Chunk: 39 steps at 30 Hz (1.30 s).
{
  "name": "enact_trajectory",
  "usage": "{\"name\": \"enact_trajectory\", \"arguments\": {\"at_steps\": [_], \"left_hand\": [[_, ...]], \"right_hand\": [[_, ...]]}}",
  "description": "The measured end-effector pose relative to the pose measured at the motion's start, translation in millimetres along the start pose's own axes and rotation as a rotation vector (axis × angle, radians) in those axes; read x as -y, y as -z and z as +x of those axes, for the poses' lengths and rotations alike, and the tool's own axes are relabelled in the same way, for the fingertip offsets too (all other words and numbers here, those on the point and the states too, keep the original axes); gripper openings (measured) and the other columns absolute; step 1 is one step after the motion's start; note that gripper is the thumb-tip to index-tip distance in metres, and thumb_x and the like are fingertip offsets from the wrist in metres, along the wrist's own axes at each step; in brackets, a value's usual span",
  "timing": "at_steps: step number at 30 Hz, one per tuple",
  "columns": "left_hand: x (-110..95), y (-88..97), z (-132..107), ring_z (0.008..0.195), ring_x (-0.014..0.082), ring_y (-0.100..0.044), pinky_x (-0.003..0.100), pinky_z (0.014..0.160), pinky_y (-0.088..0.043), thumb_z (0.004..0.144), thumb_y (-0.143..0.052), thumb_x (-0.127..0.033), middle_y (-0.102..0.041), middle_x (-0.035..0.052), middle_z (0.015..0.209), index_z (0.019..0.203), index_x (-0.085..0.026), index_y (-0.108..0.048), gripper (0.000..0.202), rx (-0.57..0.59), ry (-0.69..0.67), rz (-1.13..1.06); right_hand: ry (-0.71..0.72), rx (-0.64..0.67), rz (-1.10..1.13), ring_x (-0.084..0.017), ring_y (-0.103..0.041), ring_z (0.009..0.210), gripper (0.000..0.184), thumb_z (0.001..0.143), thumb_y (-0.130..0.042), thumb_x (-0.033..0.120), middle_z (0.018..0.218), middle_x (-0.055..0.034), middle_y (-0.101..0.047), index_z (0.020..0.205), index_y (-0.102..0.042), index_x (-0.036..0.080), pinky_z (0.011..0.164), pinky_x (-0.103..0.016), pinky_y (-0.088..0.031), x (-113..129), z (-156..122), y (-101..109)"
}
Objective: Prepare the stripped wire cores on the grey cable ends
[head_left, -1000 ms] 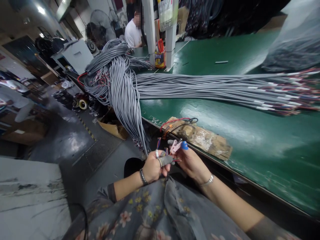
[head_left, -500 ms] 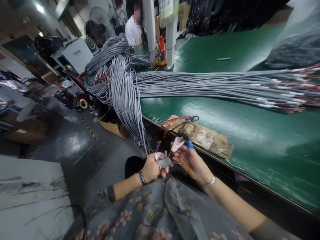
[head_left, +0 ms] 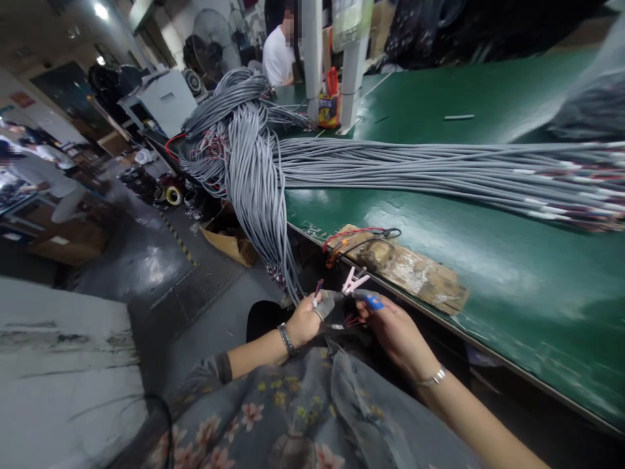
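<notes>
My left hand point(head_left: 306, 320) is closed around the end of a grey cable, its thumb in a grey finger cot. Thin coloured wires point(head_left: 319, 286) stick up from this grip. Opposite it, my right hand point(head_left: 390, 322) pinches with fingers in blue and grey covers; what lies between the tips is hidden. A small pink clip point(head_left: 354, 280) stands at the meeting fingertips, its two arms spread upward; I cannot tell which hand, if either, holds it. Below the fingertips, thin dark red wires point(head_left: 350, 320) and a white sleeve run between both hands.
A thick bundle of grey cables point(head_left: 390, 163) lies along the green bench point(head_left: 537, 280), part of it hanging over the edge. A worn wooden board point(head_left: 415, 270) with red and black leads lies at the edge. An open carton point(head_left: 227, 241) stands on the floor. A person in white sits behind.
My right hand has turned from open-fingered to a pinch, its fingertips closing in on my left thumb. The pink clip now shows sharply with its arms upward. The view has shifted slightly.
</notes>
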<state>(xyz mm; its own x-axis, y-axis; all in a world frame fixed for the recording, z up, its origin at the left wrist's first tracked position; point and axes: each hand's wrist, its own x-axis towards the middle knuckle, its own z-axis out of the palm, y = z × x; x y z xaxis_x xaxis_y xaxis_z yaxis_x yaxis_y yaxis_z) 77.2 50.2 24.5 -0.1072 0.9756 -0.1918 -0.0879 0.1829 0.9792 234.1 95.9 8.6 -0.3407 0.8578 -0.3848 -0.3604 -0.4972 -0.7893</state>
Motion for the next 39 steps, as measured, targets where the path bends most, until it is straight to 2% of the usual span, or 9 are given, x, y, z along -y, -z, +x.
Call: {"name": "enact_trajectory", "arguments": {"at_steps": [6, 10, 18, 22, 24, 27, 31, 34, 39], "left_hand": [[-4.4, -5.7, -14.8, 0.06, 0.012, -0.052, 0.023, 0.058, -0.041, 0.082, -0.053, -0.04, -0.06, 0.0013, 0.066, 0.077, -0.016, -0.06, 0.026, 0.085, -0.1, 0.222], [-5.3, -7.5, -17.5, 0.047, 0.0085, -0.048, 0.021, 0.048, -0.036, 0.083, -0.051, -0.041, -0.053, -0.0023, 0.054, 0.066, -0.017, -0.053, 0.029, 0.125, -0.038, 0.222], [-7.7, -3.9, -4.5, 0.046, 0.0104, -0.058, 0.018, 0.041, -0.034, 0.075, -0.057, -0.044, -0.058, -0.0013, 0.058, 0.079, -0.013, -0.057, 0.031, -0.187, 0.182, -0.394], [-10.1, 15.7, 4.6, 0.047, 0.0092, -0.059, 0.018, 0.046, -0.038, 0.081, -0.05, -0.032, -0.059, -0.0001, 0.058, 0.079, -0.012, -0.059, 0.023, -0.468, 0.197, -0.592], [-5.9, 30.2, 8.6, 0.049, 0.01, -0.061, 0.018, 0.047, -0.039, 0.083, -0.048, -0.031, -0.06, 0.0005, 0.06, 0.08, -0.012, -0.059, 0.022, -0.506, 0.183, -0.615], [10.1, 50.5, 12.1, 0.051, 0.0106, -0.061, 0.019, 0.048, -0.041, 0.084, -0.046, -0.036, -0.062, 0.0022, 0.065, 0.084, -0.013, -0.058, 0.026, -0.369, 0.134, -0.459], [45.1, 64.8, 16.7, 0.058, 0.0124, -0.063, 0.023, 0.057, -0.047, 0.084, -0.045, -0.029, -0.066, 0.0037, 0.074, 0.084, -0.015, -0.058, 0.019, 0.147, 0.388, 0.288], [68.5, 69.5, 25.3, 0.081, 0.0197, -0.064, 0.028, 0.074, -0.048, 0.074, -0.056, -0.016, -0.067, 0.0048, 0.078, 0.074, -0.015, -0.06, 0.003, 0.136, 0.413, 0.481], [76.8, 75.9, 40.7, 0.105, 0.0227, -0.056, 0.03, 0.089, -0.042, 0.07, -0.054, -0.007, -0.067, 0.0078, 0.096, 0.075, -0.017, -0.061, 0.013, 0.03, 0.398, 0.652]], "right_hand": [[0.144, 0.044, -0.322, -0.016, -0.054, 0.064, 0.026, 0.062, -0.076, 0.047, 0.069, -0.0007, -0.065, 0.079, -0.073, 0.027, 0.063, -0.028, -0.048, 6.0, -19.0, 4.6], [0.212, 0.109, -0.498, -0.019, -0.055, 0.064, 0.023, 0.062, -0.076, 0.043, 0.069, -0.0016, -0.065, 0.079, -0.072, 0.027, 0.067, -0.032, -0.049, 10.6, -23.6, 5.0], [0.258, -0.064, -0.514, -0.014, -0.052, 0.058, 0.024, 0.067, -0.07, 0.044, 0.065, -0.0002, -0.063, 0.077, -0.07, 0.022, 0.058, -0.027, -0.045, 5.4, -16.9, 11.3], [0.242, -0.003, -0.549, -0.015, -0.053, 0.059, 0.024, 0.068, -0.069, 0.043, 0.067, -0.0009, -0.064, 0.08, -0.071, 0.022, 0.06, -0.028, -0.045, 3.7, -18.2, 10.9], [0.229, 0.05, -0.57, -0.015, -0.054, 0.06, 0.025, 0.069, -0.069, 0.043, 0.069, -0.0018, -0.066, 0.082, -0.071, 0.023, 0.061, -0.029, -0.046, 2.9, -18.7, 9.4], [0.219, 0.13, -0.604, -0.016, -0.055, 0.061, 0.027, 0.071, -0.067, 0.045, 0.073, -0.0032, -0.067, 0.085, -0.072, 0.023, 0.062, -0.031, -0.048, 1.4, -18.4, 6.2], [0.19, 0.213, -0.654, -0.018, -0.056, 0.063, 0.026, 0.073, -0.064, 0.045, 0.07, -0.0029, -0.066, 0.085, -0.071, 0.023, 0.063, -0.031, -0.049, -1.2, -15.9, 1.6], [0.181, 0.224, -0.685, -0.019, -0.057, 0.065, 0.025, 0.073, -0.063, 0.043, 0.068, -0.0024, -0.064, 0.084, -0.07, 0.023, 0.065, -0.032, -0.049, -3.1, -13.0, 0.4], [0.184, 0.207, -0.743, -0.019, -0.058, 0.065, 0.026, 0.074, -0.06, 0.044, 0.064, -0.002, -0.063, 0.084, -0.07, 0.022, 0.064, -0.032, -0.05, -2.3, -10.3, 5.1]]}}
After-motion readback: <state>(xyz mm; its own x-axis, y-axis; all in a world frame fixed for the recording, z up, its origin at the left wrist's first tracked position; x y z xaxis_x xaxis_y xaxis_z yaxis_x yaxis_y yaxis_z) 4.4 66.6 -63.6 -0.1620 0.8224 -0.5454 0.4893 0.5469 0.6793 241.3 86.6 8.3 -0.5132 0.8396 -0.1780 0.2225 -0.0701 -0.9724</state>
